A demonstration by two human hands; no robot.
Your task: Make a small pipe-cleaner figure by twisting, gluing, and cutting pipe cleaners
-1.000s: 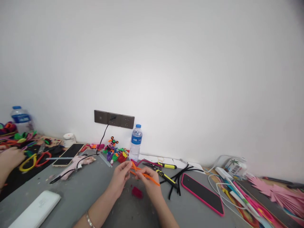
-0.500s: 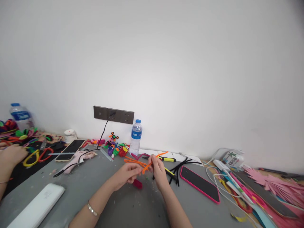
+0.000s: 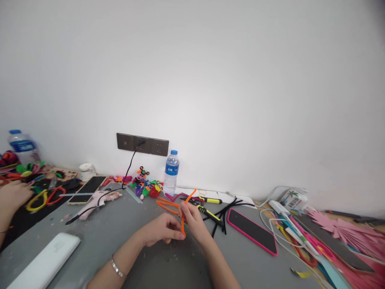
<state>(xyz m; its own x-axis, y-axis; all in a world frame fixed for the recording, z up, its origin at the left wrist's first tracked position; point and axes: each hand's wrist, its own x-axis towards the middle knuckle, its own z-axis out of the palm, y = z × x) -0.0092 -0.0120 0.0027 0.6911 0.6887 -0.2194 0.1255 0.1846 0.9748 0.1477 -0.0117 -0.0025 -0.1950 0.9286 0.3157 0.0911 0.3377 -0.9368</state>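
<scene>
An orange pipe cleaner [image 3: 191, 196] stands nearly upright between my hands. My left hand [image 3: 164, 229] pinches its lower end between thumb and fingers. Higher up, my right hand [image 3: 192, 218] is closed round the same stem, and its tip sticks out above the fingers. More orange pipe cleaners [image 3: 165, 204] lie on the grey table just behind my hands. Beyond my right hand are yellow-and-black pliers [image 3: 210, 214], and several black pipe cleaners [image 3: 224, 216] lie beside them.
A water bottle [image 3: 171, 172] stands by the wall near small pipe-cleaner figures [image 3: 147, 186]. To the right lies a pink-edged phone [image 3: 252, 232]; at left are a white power bank [image 3: 45, 261] and scissors [image 3: 55, 196]. Another person's hand [image 3: 13, 196] is at far left.
The orange pipe cleaner has turned from slanting to nearly upright. My right hand has shifted left and down, my left hand slightly down. A dark pink piece below my left hand is now hidden.
</scene>
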